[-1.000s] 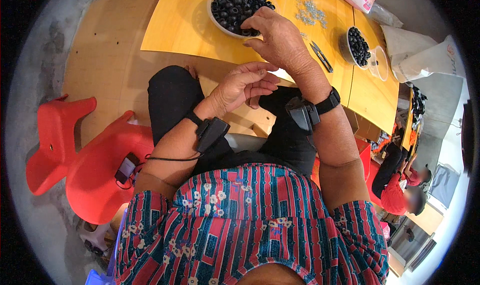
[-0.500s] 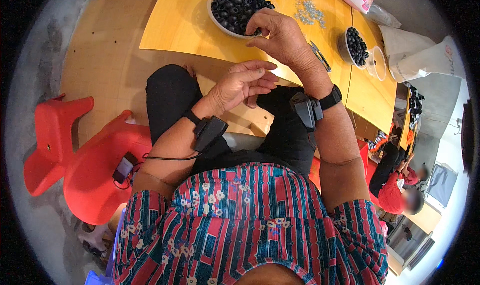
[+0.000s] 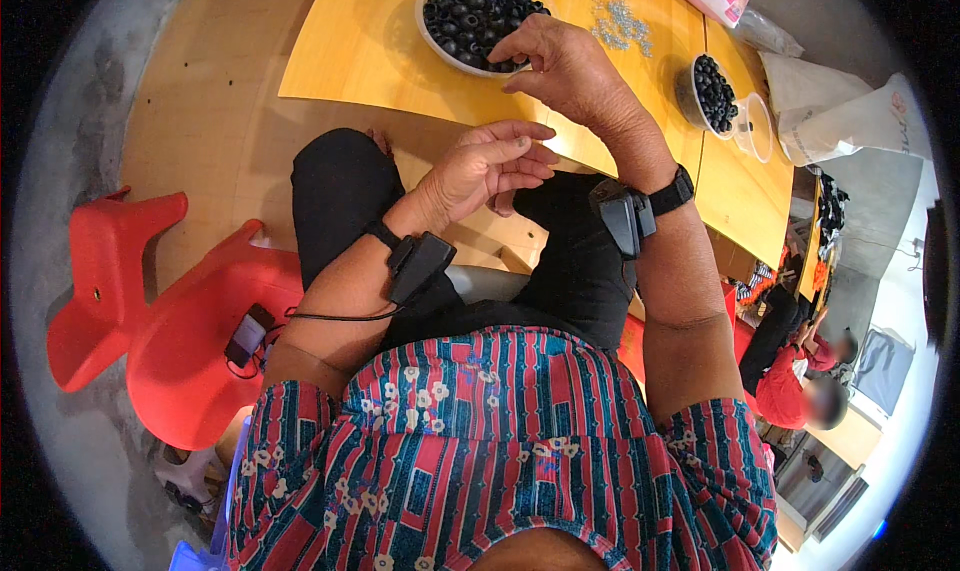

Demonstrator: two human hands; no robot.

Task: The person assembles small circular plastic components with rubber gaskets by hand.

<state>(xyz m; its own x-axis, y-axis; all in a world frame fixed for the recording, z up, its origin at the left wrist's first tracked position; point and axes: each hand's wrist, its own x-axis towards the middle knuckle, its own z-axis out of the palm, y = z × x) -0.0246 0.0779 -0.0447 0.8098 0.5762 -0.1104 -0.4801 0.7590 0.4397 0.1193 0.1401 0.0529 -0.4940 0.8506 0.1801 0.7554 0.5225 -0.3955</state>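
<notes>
Bowl (image 3: 424, 33) is cut off by the top picture edge; its near right rim is partly covered by the right hand (image 3: 572, 69). Gap behind those fingertips can't be read, so whether a bead is pinched cannot be told. Right hand is held palm-down at the bowl's rim, index finger and thumb curved, tips slightly apart. Left hand (image 3: 480, 166) is held lower, in front of the table (image 3: 360, 66) edge, fingers loosely extended, thumb along the index; any thin item there can't be made out. Black beads (image 3: 468, 16): glossy, rounded, holes visible on some, heaped in the bowl on the yellow tabletop.
</notes>
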